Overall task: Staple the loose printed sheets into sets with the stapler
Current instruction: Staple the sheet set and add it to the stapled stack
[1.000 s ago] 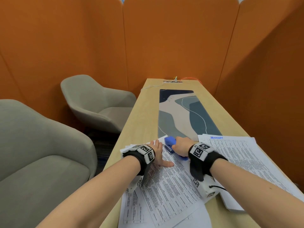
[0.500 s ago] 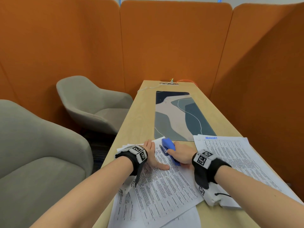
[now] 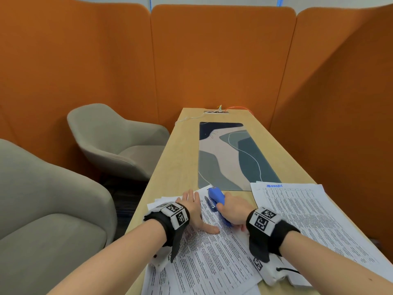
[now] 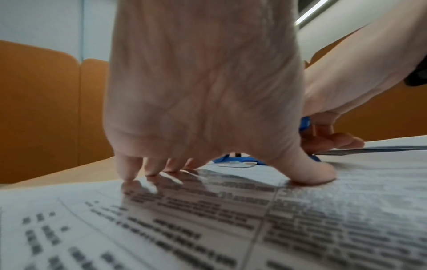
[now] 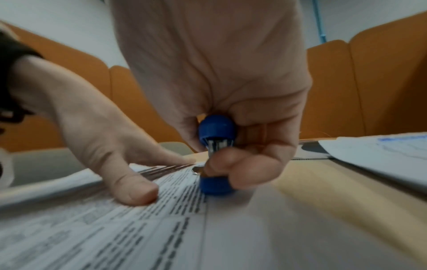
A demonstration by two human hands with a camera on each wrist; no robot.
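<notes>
Pinning the printed sheets [image 3: 209, 252] flat on the table [image 3: 180, 158] with our left hand [image 3: 194, 211], fingers spread, we grip the blue stapler [image 3: 215, 198] in our right hand [image 3: 235, 211] over their top corner. Stapling this set seems in hand; next we must press down firmly.

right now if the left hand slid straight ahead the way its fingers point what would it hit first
Probably nothing soon: the left hand points along the printed sheets toward their far edge, then bare table. The stapler sits just to its right, though depth is unclear.
</notes>
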